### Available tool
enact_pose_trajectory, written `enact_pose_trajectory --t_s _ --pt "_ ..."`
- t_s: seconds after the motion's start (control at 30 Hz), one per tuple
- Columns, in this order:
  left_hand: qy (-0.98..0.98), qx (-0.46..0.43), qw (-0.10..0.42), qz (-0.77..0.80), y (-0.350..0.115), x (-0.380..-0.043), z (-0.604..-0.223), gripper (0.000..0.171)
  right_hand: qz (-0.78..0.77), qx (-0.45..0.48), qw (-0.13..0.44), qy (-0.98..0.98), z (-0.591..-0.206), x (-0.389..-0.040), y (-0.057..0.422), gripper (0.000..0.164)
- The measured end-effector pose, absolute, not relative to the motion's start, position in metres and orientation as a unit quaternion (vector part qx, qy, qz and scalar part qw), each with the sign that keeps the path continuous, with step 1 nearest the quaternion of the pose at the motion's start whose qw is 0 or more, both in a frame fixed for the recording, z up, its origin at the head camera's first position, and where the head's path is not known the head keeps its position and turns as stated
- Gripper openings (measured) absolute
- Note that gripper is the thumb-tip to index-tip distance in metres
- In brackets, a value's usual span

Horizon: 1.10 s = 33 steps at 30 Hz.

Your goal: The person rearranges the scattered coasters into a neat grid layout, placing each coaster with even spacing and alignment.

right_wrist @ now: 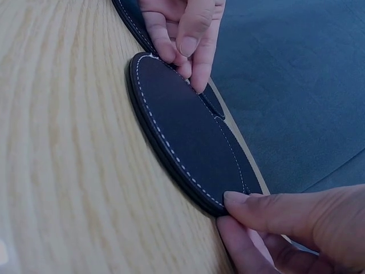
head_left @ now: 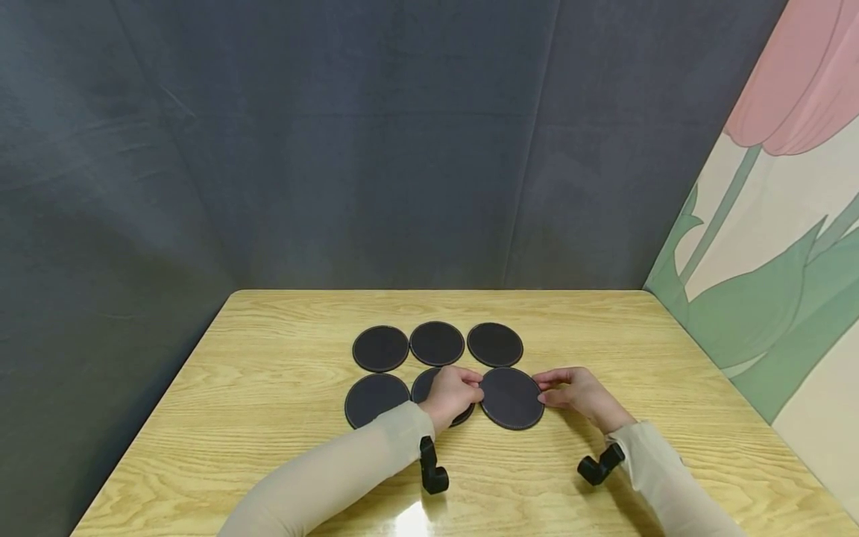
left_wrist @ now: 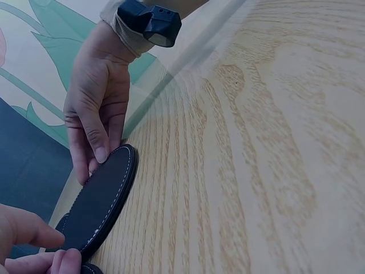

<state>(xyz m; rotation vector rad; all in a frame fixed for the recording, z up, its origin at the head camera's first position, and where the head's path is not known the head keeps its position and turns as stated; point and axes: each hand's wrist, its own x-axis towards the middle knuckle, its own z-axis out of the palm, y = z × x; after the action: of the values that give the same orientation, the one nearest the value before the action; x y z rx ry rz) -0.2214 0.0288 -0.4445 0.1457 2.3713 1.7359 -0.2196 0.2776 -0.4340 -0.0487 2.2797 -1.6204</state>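
A round black coaster (head_left: 513,399) with white edge stitching lies between my hands at the right end of the front row. My right hand (head_left: 573,391) pinches its right edge, thumb on top and fingers at the side, as the right wrist view shows. At its left edge are the fingertips of my left hand (head_left: 455,395), bent around the rim. The left forearm crosses above the front-left coaster (head_left: 374,397), and the left hand partly hides the front-middle coaster (head_left: 424,384). In the right wrist view, the held coaster (right_wrist: 182,125) has a thick, layered-looking edge.
Behind the front row sit three more black coasters: left (head_left: 380,348), middle (head_left: 437,343) and right (head_left: 495,344). All rest on a light wood-grain table (head_left: 282,403). A dark curtain (head_left: 403,149) hangs behind it, and a tulip-patterned panel (head_left: 751,298) stands at the right.
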Motion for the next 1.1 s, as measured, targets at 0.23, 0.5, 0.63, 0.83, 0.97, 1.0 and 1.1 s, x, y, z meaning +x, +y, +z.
enact_pose_trajectory --t_s 0.23,0.5,0.63,0.83,0.97,1.0,1.1 --pt "0.802 0.049 0.104 0.586 0.0286 -0.2213 -0.4438 0.027 -0.562 -0.012 0.172 0.809 -0.4345 -0.2211 0.2777 0.046" --pt "0.801 0.051 0.105 0.587 0.0288 -0.2228 -0.4454 0.027 -0.571 -0.006 0.181 0.8 -0.4323 -0.2224 0.2754 0.045" --pt "0.804 0.051 0.103 0.584 0.0293 -0.2232 -0.445 0.028 -0.57 -0.007 0.182 0.801 -0.4301 -0.2217 0.2744 0.044" --pt "0.806 0.053 0.11 0.579 0.0293 -0.2232 -0.4443 0.028 -0.569 0.001 0.184 0.802 -0.4288 -0.2217 0.2737 0.044" --pt "0.807 0.054 0.109 0.577 0.0293 -0.2233 -0.4443 0.028 -0.566 -0.001 0.184 0.803 -0.4287 -0.2223 0.2737 0.043" --pt "0.808 0.054 0.108 0.577 0.0293 -0.2231 -0.4439 0.028 -0.567 0.0 0.185 0.803 -0.4287 -0.2225 0.2735 0.044" --pt "0.809 0.054 0.109 0.575 0.0293 -0.2232 -0.443 0.028 -0.566 0.001 0.185 0.803 -0.4289 -0.2229 0.2733 0.044"
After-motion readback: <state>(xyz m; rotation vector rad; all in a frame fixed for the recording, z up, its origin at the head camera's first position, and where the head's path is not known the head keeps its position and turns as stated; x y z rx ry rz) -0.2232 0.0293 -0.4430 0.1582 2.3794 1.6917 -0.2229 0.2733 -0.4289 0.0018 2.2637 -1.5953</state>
